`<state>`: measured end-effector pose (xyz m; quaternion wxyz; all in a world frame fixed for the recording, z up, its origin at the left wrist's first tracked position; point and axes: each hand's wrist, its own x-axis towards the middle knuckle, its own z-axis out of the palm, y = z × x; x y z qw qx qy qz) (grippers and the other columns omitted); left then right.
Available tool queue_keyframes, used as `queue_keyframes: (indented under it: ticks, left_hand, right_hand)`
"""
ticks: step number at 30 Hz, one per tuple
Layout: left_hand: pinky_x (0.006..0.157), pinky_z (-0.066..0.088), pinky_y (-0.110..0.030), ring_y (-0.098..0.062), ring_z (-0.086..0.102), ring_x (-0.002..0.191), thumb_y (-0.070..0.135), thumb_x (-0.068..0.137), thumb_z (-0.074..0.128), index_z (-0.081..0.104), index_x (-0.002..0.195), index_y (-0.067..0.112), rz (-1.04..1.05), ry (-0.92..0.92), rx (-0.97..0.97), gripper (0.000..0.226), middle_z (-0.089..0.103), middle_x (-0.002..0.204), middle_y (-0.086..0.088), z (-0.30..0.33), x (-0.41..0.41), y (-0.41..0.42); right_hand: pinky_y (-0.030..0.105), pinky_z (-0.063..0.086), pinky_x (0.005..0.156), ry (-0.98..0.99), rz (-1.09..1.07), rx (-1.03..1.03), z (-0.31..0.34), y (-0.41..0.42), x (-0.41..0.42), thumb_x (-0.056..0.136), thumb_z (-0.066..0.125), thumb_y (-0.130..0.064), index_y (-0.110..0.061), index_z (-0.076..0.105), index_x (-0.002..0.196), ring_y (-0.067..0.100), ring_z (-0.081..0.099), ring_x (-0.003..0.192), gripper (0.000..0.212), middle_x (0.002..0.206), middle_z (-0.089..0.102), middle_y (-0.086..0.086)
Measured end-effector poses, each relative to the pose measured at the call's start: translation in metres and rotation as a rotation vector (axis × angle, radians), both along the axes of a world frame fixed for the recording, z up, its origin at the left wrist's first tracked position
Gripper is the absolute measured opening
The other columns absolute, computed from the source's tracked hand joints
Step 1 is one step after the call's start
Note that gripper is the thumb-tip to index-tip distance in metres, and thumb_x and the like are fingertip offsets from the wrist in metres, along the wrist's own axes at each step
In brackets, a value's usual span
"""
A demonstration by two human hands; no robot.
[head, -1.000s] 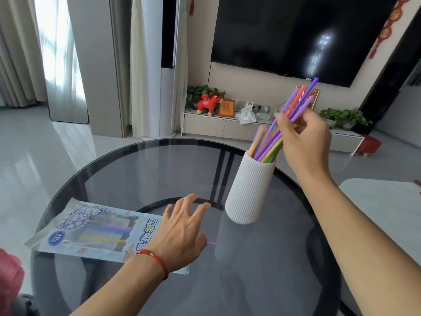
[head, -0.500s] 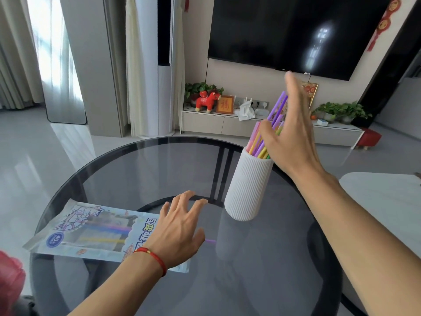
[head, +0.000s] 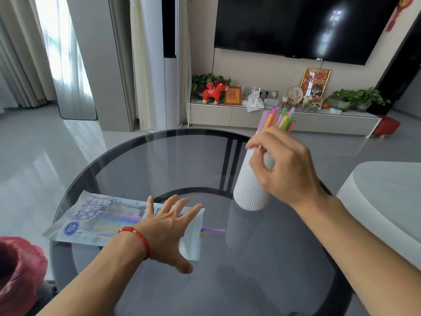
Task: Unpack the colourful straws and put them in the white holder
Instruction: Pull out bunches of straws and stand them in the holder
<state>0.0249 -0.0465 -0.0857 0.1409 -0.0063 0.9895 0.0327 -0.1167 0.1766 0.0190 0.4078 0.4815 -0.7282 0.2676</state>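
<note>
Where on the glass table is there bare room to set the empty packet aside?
Bare glass lies near the front edge, between the two forearms, and also at the far side, behind the packet. It is crowded around the white holder, where the right hand hovers, and at the packet's open end under the left hand, where a purple straw pokes out.

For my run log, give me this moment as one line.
straws: most in holder | bag: on table, some straws left | left hand: open over bag | right hand: by holder
</note>
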Motion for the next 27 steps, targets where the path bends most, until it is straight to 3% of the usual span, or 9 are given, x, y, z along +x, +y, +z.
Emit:
queue_keyframes:
  ticks: [2,5,7,10,13,16,19,23,27]
  left_hand:
    - [0.113,-0.009,-0.074,-0.022,-0.008,0.153,0.072,0.059,0.069,-0.018,0.15,0.04,-0.026,-0.02,-0.009,0.13,-0.001,0.164,0.004,0.0,0.001,-0.003]
    - [0.115,0.001,-0.073,-0.02,0.017,0.145,0.065,0.058,0.069,-0.008,0.153,0.033,-0.063,0.06,-0.049,0.127,0.021,0.15,0.003,-0.001,-0.001,0.0]
    - [0.115,0.006,-0.071,-0.022,0.028,0.136,0.065,0.054,0.068,-0.002,0.153,0.029,-0.076,0.102,-0.075,0.126,0.027,0.138,0.0,-0.001,-0.003,0.004]
    - [0.115,0.021,-0.063,-0.024,0.042,0.121,0.064,0.051,0.065,0.011,0.151,0.025,-0.072,0.148,-0.094,0.12,0.03,0.126,-0.001,0.001,-0.007,0.011]
    - [0.095,0.045,-0.045,-0.024,0.048,0.1,0.059,0.053,0.063,0.029,0.139,0.023,-0.07,0.246,-0.068,0.098,0.031,0.112,0.001,0.008,-0.008,0.021]
    - [0.085,0.046,-0.043,-0.024,0.046,0.099,0.051,0.055,0.064,0.034,0.137,0.02,-0.119,0.349,-0.132,0.093,0.035,0.115,-0.002,0.016,-0.005,0.03]
    - [0.09,0.044,-0.05,-0.03,0.048,0.105,0.042,0.057,0.07,0.03,0.145,0.01,-0.244,0.469,-0.352,0.101,0.041,0.126,-0.012,0.025,-0.009,0.037]
    - [0.098,0.038,-0.065,-0.035,0.046,0.108,0.037,0.057,0.081,0.029,0.147,0.006,-0.381,0.459,-0.603,0.108,0.04,0.128,-0.019,0.042,-0.018,0.039]
    - [0.102,0.034,-0.069,-0.037,0.048,0.109,0.027,0.055,0.083,0.034,0.144,0.005,-0.45,0.412,-0.728,0.105,0.042,0.129,-0.02,0.057,-0.023,0.036]
  right_hand:
    - [0.039,0.056,0.061,-0.261,-0.002,0.086,-0.025,-0.006,0.012,0.092,0.059,-0.016,-0.013,0.071,0.086,0.019,0.059,0.067,0.014,0.081,0.069,-0.003]
    - [0.043,0.06,0.071,-0.663,-0.084,0.326,-0.069,-0.01,0.017,0.099,0.057,-0.037,-0.027,0.069,0.09,0.007,0.061,0.07,0.018,0.089,0.072,-0.015]
    - [0.041,0.061,0.075,-0.841,-0.141,0.422,-0.094,-0.009,0.02,0.099,0.048,-0.054,-0.029,0.069,0.093,0.007,0.065,0.077,0.033,0.093,0.071,-0.013]
    - [0.035,0.058,0.047,-1.164,-0.165,0.406,-0.114,-0.012,0.027,0.092,0.034,-0.071,-0.015,0.067,0.097,0.019,0.068,0.054,0.065,0.091,0.072,0.008]
    - [0.037,0.058,0.041,-1.414,-0.11,0.245,-0.123,-0.02,0.032,0.094,0.036,-0.064,-0.011,0.069,0.099,0.033,0.069,0.047,0.063,0.096,0.071,0.019]
    - [0.039,0.06,0.05,-1.72,0.039,0.033,-0.124,-0.028,0.038,0.107,0.041,-0.047,-0.008,0.069,0.101,0.029,0.066,0.051,0.048,0.101,0.065,0.02]
    - [0.041,0.063,0.062,-1.931,0.241,-0.072,-0.124,-0.033,0.045,0.109,0.042,-0.042,-0.004,0.074,0.111,0.031,0.072,0.065,0.049,0.112,0.073,0.029]
    - [0.05,0.064,0.083,-2.187,0.442,-0.212,-0.122,-0.036,0.047,0.111,0.043,-0.046,-0.008,0.068,0.131,0.046,0.076,0.104,0.05,0.122,0.077,0.026]
    - [0.047,0.066,0.081,-2.335,0.466,-0.299,-0.123,-0.042,0.045,0.109,0.05,-0.033,-0.001,0.062,0.136,0.046,0.077,0.103,0.043,0.123,0.076,0.029]
